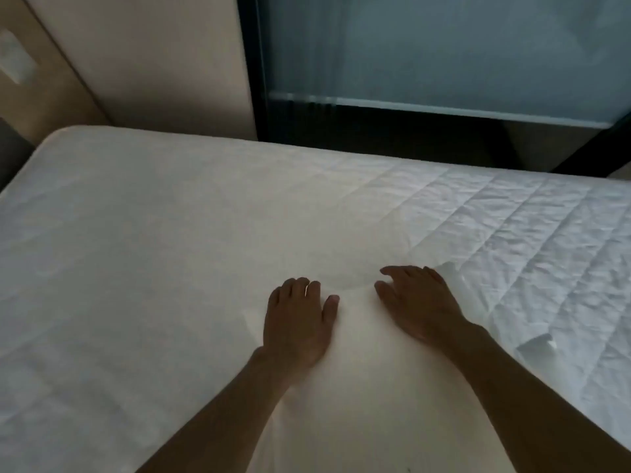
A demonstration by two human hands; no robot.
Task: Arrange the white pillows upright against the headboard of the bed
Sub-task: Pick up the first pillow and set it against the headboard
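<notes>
A white pillow lies flat on the near part of the bed, its far edge around the middle of the view and one corner sticking out at the right. My left hand rests palm down on its far left part, fingers slightly apart. Near the pillow's far right edge, my right hand also lies on top, fingers spread and lightly curled. Neither hand grips the fabric. At the far left edge, a dark grey panel beside the bed's end may be the headboard. I see no other pillow.
The bed is covered in white, smooth on the left and quilted with creases on the right. Behind it are a beige wall and a dark-framed glass panel. A light wall plate sits at the upper left.
</notes>
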